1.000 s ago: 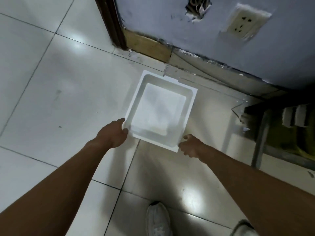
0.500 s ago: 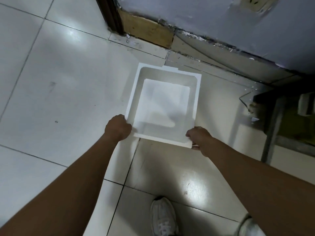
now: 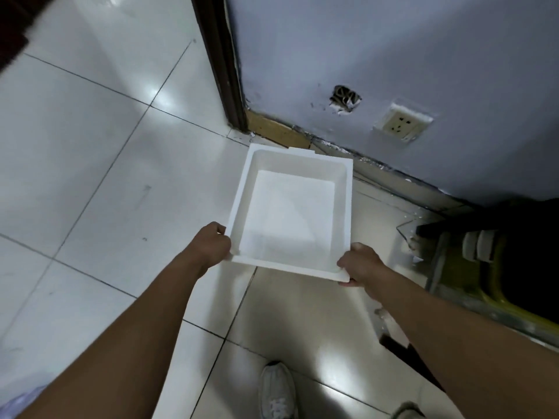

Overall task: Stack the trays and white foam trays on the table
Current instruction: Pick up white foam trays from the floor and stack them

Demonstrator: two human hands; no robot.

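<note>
Grip: you hold one white foam tray [image 3: 290,213] with both hands, each clamped on a near corner.
Grip, left side: your left hand [image 3: 211,246] is curled round the near-left corner, knuckles up. The fingertips are tucked out of sight at the rim.
Grip, right side: your right hand [image 3: 360,263] is wrapped round the near-right corner, and the corner's tip pokes out over it. You cannot tell which fingers lie underneath.
Tray relative to grip: the tray spans the gap between your two hands and stretches away from them toward the wall [image 3: 393,55]. Its open side faces up and its bare bottom shows.
Tray in the room: it sits over the glossy tiled floor [image 3: 90,146], and its far edge lines up with the foot of the wall. It looks lifted off the tiles, though the view from above does not settle that.
Count, task things: one foam tray, two hands on it.
Count, other things: two shoes [image 3: 276,391] at the bottom edge, one socket [image 3: 403,124] on the wall, one ragged hole [image 3: 344,98] just left of the socket, and one dark door frame [image 3: 220,55] left of that.
</note>
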